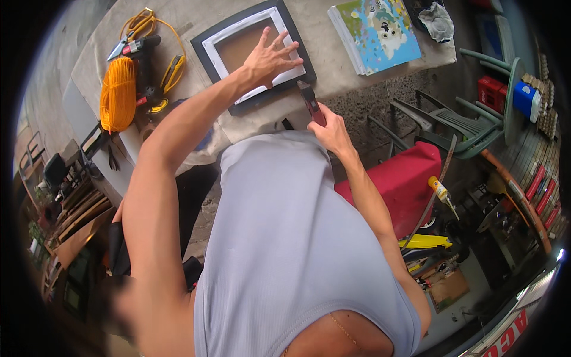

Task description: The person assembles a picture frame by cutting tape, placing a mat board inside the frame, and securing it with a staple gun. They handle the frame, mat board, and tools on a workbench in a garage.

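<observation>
A white-edged stretched canvas lies with its brown back up on the table, on a larger black piece that shows around its edges. My left hand rests on the canvas's right side, fingers spread wide. At the near right corner of the black piece, my right hand is closed around a slim dark red and black hand tool. The tool's tip points at that corner; whether it touches is too small to tell, and the tool's exact kind is unclear.
Left on the cloth-covered table are a coil of orange cord, a drill, orange-handled scissors and yellow pliers. A stack of painted canvases lies at the far right. A green chair stands right of the table.
</observation>
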{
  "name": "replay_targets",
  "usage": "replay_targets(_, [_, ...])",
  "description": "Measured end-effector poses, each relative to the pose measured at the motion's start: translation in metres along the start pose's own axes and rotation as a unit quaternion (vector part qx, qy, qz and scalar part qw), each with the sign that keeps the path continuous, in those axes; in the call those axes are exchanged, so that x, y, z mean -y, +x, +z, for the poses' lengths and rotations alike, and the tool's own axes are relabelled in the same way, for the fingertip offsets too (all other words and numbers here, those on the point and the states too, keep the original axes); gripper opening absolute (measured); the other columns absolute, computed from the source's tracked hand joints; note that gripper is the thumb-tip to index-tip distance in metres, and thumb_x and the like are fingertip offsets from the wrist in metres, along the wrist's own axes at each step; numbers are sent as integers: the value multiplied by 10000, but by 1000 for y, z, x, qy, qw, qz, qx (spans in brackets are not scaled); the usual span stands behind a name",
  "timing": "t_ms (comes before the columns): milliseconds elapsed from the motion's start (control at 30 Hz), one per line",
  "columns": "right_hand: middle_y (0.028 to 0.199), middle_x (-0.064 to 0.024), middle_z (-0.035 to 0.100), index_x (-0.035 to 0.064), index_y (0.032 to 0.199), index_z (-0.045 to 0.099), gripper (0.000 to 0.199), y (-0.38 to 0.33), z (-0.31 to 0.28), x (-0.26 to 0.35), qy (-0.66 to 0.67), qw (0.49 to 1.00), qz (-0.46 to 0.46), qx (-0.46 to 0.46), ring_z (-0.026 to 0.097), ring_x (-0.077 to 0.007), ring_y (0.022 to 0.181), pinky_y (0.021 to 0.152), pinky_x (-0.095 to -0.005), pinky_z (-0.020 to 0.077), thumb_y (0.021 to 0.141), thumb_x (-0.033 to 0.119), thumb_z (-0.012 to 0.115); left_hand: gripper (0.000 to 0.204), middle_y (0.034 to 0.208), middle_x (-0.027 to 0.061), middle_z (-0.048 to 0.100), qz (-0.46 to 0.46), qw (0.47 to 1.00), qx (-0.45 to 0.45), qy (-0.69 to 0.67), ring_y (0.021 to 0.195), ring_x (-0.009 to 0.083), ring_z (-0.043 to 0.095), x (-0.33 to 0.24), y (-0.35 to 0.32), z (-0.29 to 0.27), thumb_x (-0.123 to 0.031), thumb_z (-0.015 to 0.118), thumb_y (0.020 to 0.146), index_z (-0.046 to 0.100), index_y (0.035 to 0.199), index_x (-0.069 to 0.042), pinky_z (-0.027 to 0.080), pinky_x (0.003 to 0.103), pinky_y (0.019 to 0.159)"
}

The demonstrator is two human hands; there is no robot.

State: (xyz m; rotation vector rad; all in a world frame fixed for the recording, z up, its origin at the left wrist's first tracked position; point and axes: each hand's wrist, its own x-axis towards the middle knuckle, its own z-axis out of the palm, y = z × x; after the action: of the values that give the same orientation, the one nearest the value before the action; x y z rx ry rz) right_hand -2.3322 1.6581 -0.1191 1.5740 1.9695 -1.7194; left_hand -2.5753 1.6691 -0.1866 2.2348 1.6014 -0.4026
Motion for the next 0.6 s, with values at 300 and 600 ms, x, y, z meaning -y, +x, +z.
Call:
replay_targets(300, [772, -207, 628, -52, 1092, 578, 433, 12, 6, 2, -52, 998, -20, -12, 629, -345, 718, 716, -401, 495, 728, 178, 622, 1037, 1549, -18, 278, 6, 999, 5, -31, 1448, 232, 201, 1, 0, 0, -341, 899, 517, 382, 1414, -411, 113, 570, 1177])
replay_targets(600, [795, -231, 646, -75, 1066, 576, 425, 12, 4, 12, -77, 997, -10, -25, 649, -380, 756, 737, -416, 502, 722, 167, 632, 1048, 1560, -16, 251, 4, 999, 24, -45, 1448, 213, 202, 3, 0, -1, -346, 901, 512, 376, 1418, -404, 103, 535, 1189])
